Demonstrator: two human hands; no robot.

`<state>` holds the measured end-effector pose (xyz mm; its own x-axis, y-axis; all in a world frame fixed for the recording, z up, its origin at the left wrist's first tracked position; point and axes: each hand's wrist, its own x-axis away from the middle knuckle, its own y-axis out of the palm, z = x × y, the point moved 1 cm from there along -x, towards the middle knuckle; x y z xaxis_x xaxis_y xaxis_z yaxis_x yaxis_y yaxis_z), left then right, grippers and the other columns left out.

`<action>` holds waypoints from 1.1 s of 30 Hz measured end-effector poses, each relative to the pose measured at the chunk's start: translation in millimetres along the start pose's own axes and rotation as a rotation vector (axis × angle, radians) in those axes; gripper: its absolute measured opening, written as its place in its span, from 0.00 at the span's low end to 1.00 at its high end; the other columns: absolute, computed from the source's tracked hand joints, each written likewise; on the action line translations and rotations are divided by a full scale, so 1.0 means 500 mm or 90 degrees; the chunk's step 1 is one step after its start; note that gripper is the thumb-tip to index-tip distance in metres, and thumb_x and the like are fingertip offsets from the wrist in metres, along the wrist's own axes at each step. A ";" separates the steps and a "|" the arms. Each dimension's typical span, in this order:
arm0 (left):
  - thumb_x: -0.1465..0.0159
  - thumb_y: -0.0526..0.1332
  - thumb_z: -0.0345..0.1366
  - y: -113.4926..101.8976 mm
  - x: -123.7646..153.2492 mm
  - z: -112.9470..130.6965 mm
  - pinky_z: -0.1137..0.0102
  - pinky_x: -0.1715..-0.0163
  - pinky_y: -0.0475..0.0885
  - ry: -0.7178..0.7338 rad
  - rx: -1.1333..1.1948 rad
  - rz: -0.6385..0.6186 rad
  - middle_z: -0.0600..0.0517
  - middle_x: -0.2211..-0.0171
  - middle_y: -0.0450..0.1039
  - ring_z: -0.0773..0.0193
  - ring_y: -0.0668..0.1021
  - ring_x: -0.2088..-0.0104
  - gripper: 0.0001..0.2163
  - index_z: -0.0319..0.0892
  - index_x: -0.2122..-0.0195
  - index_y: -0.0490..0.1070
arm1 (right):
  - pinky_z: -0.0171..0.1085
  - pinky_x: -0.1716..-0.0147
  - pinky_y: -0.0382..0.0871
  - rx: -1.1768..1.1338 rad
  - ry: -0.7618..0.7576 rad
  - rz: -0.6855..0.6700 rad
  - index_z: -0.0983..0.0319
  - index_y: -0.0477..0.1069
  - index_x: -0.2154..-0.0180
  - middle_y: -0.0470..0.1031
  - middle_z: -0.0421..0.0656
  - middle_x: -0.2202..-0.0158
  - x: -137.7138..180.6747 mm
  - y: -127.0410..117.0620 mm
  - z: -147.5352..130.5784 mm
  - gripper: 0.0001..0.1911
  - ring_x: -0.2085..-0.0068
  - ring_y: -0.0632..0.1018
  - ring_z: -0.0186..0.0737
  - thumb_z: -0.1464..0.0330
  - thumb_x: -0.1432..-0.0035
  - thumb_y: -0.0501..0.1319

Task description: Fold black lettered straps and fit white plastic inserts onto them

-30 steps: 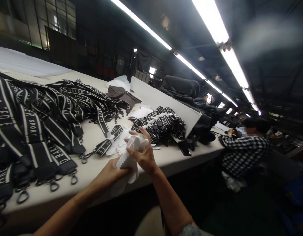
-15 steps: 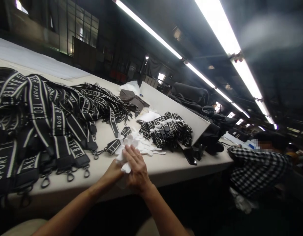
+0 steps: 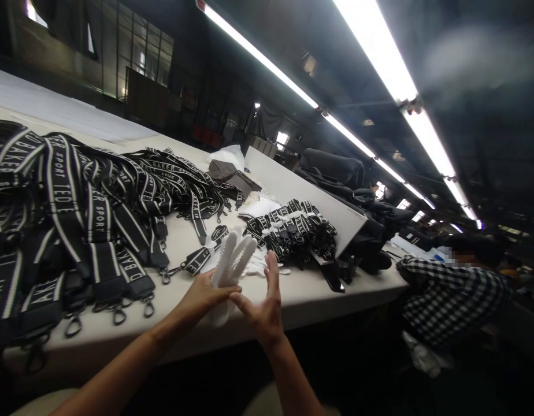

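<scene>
Several white strips with scalloped edges (image 3: pixel 234 257) stand fanned out above the table's front edge. My left hand (image 3: pixel 206 296) is closed around their lower part, thumb pressed across them. Just right of it, my right hand (image 3: pixel 267 312) is open, its fingers raised and its thumb tip close to the left thumb; whether the thumbs touch I cannot tell. Behind the hands lie more white strips (image 3: pixel 256 263), partly hidden. Left of these is a folded black-and-white lettered strap (image 3: pixel 198 260) with a metal clip.
A large heap of lettered straps (image 3: pixel 100 231) with metal hooks covers the table's left side. Bundled straps with white bands (image 3: pixel 295 228) lie to the right, before a pale upright board (image 3: pixel 301 190). Farther right, a person in a checked shirt (image 3: pixel 453 292) bends at the table.
My right hand has come off the white strips and moved right, its fingers spreading. The strips, bunched between both hands before, now stand fanned in my left hand.
</scene>
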<state>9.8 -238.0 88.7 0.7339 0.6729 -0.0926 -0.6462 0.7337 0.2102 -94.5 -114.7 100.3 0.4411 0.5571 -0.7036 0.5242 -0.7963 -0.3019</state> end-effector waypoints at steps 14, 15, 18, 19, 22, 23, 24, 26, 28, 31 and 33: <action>0.63 0.76 0.46 0.043 0.087 -0.054 0.68 0.76 0.69 -0.285 0.304 -0.634 0.53 0.84 0.63 0.61 0.70 0.78 0.20 0.41 0.78 0.69 | 0.32 0.84 0.65 -0.877 0.253 -0.483 0.58 0.71 0.55 0.61 0.29 0.86 -0.081 0.079 -0.045 0.26 0.87 0.60 0.30 0.57 0.56 0.72; 0.61 0.75 0.42 0.040 0.076 -0.044 0.70 0.74 0.68 -0.238 0.249 -0.545 0.54 0.80 0.67 0.64 0.70 0.76 0.18 0.40 0.74 0.70 | 0.32 0.83 0.66 -0.809 0.271 -0.440 0.59 0.71 0.58 0.63 0.30 0.85 -0.089 0.075 -0.046 0.22 0.86 0.62 0.30 0.60 0.54 0.72; 0.54 0.68 0.36 0.021 0.034 -0.015 0.71 0.72 0.64 -0.141 -0.020 -0.265 0.54 0.74 0.69 0.64 0.70 0.73 0.14 0.39 0.69 0.68 | 0.32 0.77 0.70 -0.567 0.283 -0.231 0.61 0.69 0.61 0.69 0.33 0.79 -0.115 0.067 -0.039 0.21 0.80 0.71 0.32 0.64 0.54 0.74; 0.53 0.66 0.36 0.015 0.022 -0.010 0.70 0.72 0.64 -0.118 -0.127 -0.203 0.53 0.74 0.70 0.62 0.71 0.73 0.11 0.39 0.69 0.67 | 0.32 0.77 0.70 -0.503 0.271 -0.172 0.61 0.68 0.60 0.71 0.34 0.77 -0.119 0.072 -0.032 0.22 0.78 0.73 0.33 0.63 0.54 0.74; 0.45 0.59 0.36 0.007 0.008 -0.008 0.65 0.67 0.64 0.005 -0.452 -0.027 0.46 0.69 0.73 0.52 0.75 0.67 0.08 0.40 0.66 0.68 | 0.33 0.71 0.73 -0.355 0.231 -0.012 0.61 0.68 0.56 0.71 0.36 0.71 -0.107 0.109 -0.003 0.24 0.73 0.75 0.33 0.61 0.51 0.73; 0.42 0.56 0.36 0.008 0.009 -0.010 0.62 0.65 0.64 0.046 -0.526 0.026 0.43 0.67 0.74 0.48 0.76 0.64 0.08 0.40 0.63 0.69 | 0.33 0.68 0.74 -0.318 0.221 0.054 0.61 0.68 0.55 0.72 0.37 0.68 -0.099 0.125 0.006 0.23 0.70 0.75 0.33 0.61 0.50 0.72; 0.39 0.52 0.35 0.009 0.013 -0.012 0.59 0.62 0.64 0.072 -0.566 0.066 0.41 0.65 0.73 0.44 0.76 0.62 0.09 0.39 0.61 0.68 | 0.34 0.65 0.74 -0.287 0.218 0.129 0.61 0.68 0.55 0.72 0.38 0.66 -0.091 0.141 0.014 0.23 0.68 0.75 0.34 0.61 0.50 0.71; 0.36 0.45 0.33 0.011 0.019 -0.014 0.54 0.58 0.62 0.086 -0.559 0.117 0.36 0.61 0.71 0.38 0.73 0.55 0.12 0.38 0.60 0.67 | 0.35 0.61 0.74 -0.263 0.245 0.268 0.62 0.67 0.56 0.73 0.40 0.64 -0.080 0.164 0.023 0.23 0.65 0.75 0.34 0.61 0.51 0.71; 0.36 0.45 0.33 0.008 0.020 -0.012 0.52 0.55 0.62 0.072 -0.495 0.122 0.34 0.59 0.69 0.35 0.70 0.51 0.10 0.38 0.63 0.65 | 0.34 0.67 0.73 -0.319 0.318 0.311 0.61 0.66 0.58 0.73 0.39 0.67 -0.083 0.172 0.026 0.24 0.69 0.74 0.34 0.61 0.53 0.72; 0.45 0.57 0.38 -0.002 0.013 -0.006 0.60 0.63 0.67 0.009 -0.364 0.015 0.41 0.66 0.69 0.44 0.74 0.60 0.10 0.39 0.64 0.64 | 0.30 0.77 0.67 -0.536 0.440 0.126 0.60 0.64 0.62 0.66 0.33 0.77 -0.113 0.156 0.029 0.24 0.78 0.67 0.29 0.63 0.57 0.73; 0.53 0.59 0.41 -0.006 0.012 -0.001 0.67 0.72 0.67 -0.057 -0.212 -0.144 0.49 0.74 0.67 0.57 0.72 0.73 0.14 0.40 0.66 0.64 | 0.25 0.81 0.62 -0.707 0.452 -0.057 0.60 0.63 0.66 0.60 0.30 0.81 -0.132 0.139 0.027 0.23 0.81 0.61 0.26 0.64 0.58 0.74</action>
<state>16.0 -236.2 86.9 0.8711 0.4909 -0.0114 -0.4878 0.8626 -0.1341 -97.0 -210.2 117.0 0.4794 0.8696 -0.1181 0.7354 -0.3246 0.5949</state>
